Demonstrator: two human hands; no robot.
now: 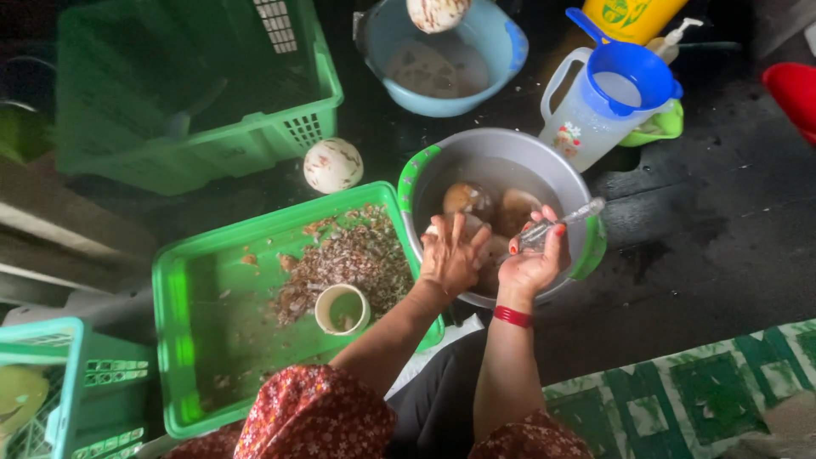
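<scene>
Filling the upper left of the frame: a tall green crate (195,93), slatted, standing on the dark wet floor (714,212). Below it, lower left of centre, a shallow green tray (183,340) carrying a heap of brownish peelings (348,259) and a small cream cup (342,308). At centre, just right of the tray and touching its corner, a grey metal basin with a green rim (557,174), holding water and several pale peeled coconuts (476,202). Top centre, a blue plastic bowl (501,38) with one rounded coconut (437,13) resting at its rim. Upper right, a clear jug with a blue lid (608,93), near the basin but apart from it. Lower left corner, part of a teal basket (64,382). Lower right, a green patterned mat (697,395). Between crate and tray, a lone whitish coconut (332,165) on the floor.

Over the basin, left hand (453,253): fingers spread, grip open, palm pressed against a coconut in the water. Right hand (534,259), red band at the wrist: grip closed around a small peeler with a clear handle (565,219), tip pointing toward the basin's right rim.
</scene>
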